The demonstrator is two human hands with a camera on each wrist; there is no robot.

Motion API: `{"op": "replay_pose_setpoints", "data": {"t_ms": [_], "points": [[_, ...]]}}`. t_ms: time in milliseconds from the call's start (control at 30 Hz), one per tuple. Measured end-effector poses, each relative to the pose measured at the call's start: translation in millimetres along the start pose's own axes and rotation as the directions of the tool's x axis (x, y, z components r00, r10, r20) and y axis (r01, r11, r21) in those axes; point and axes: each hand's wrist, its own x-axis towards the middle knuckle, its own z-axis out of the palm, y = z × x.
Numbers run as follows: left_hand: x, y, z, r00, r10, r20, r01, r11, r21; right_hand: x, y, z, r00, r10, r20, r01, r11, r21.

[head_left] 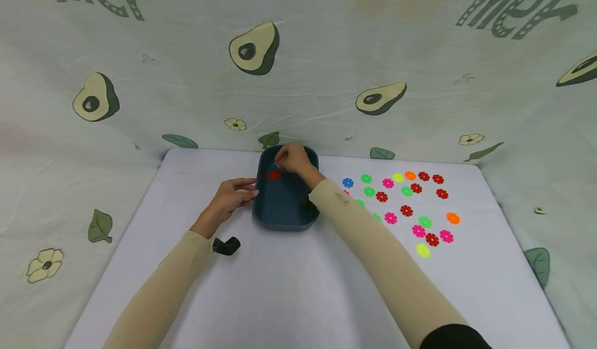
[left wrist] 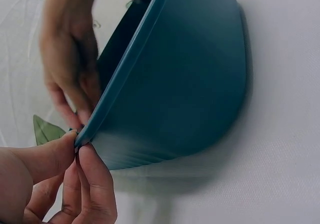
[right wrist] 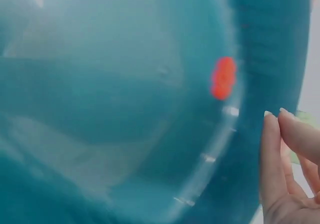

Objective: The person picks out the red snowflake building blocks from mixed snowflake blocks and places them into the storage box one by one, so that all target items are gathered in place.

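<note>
A dark teal plastic tub (head_left: 285, 223) stands at the back middle of the white table. Thumb and fingers of my left hand (head_left: 230, 199) grip its left rim, and the left wrist view shows the pinch on that rim (left wrist: 127, 59) up close. My right hand (head_left: 293, 157) is over the far part of the tub, thumb and forefinger tips together. Nothing shows between those fingertips (right wrist: 270, 121) in the right wrist view. Inside the tub is a red disc (head_left: 274, 175), blurred and orange-red in the right wrist view, just below the right hand.
Several flower-shaped discs (head_left: 391, 218) in red, pink, green, yellow, orange and blue lie scattered on the right of the table (head_left: 289, 287). Some are hidden by the right sleeve (head_left: 373, 240). A black angled piece (head_left: 226, 246) is at the left wrist. A printed cloth (head_left: 317, 69) hangs behind.
</note>
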Motion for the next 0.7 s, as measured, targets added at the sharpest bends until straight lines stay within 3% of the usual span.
{"op": "replay_pose_setpoints", "data": {"t_ms": [333,700], "points": [[-0.4,-1.2,-4.2,1.0,-0.001,0.015,0.0,1.0,0.029,-27.0,-16,-46,0.997,-0.052,0.057,0.043,0.987,0.152],[0.9,0.8,2.0,0.999,0.014,0.044,-0.015,1.0,0.02,-79.3,12,-97,1.0,0.024,0.016,-0.027,0.96,0.277]]}}
